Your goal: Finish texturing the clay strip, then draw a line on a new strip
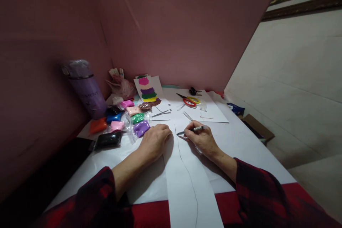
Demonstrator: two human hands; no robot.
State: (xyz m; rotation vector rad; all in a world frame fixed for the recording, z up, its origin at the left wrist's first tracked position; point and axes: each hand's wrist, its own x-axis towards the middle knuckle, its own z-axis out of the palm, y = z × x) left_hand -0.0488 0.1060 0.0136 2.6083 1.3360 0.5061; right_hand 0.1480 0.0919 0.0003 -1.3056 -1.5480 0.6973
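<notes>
A long white paper strip (pixel 184 188) runs toward me over the table's front edge, with a wavy dark line drawn along it. My right hand (pixel 201 137) pinches a pen (pixel 197 128), its tip touching the paper near the top of the line. On the strip's left edge lies my left hand (pixel 157 138), fingers curled together and pressing the paper down; the fingertips are partly hidden. A purple clay packet (pixel 141 128) sits just beyond the left hand. Past my right hand is a slim clear tool (pixel 187 115).
Several colored clay packets (pixel 117 125) crowd the left side, before a purple bottle (pixel 89 94). A color-swatch card (pixel 148 89) leans near the wall. Red-and-yellow scissors (pixel 190 100) and keys (pixel 192 91) lie at the back on white paper (pixel 216 110). Dark cut strips (pixel 161 113) lie left of center.
</notes>
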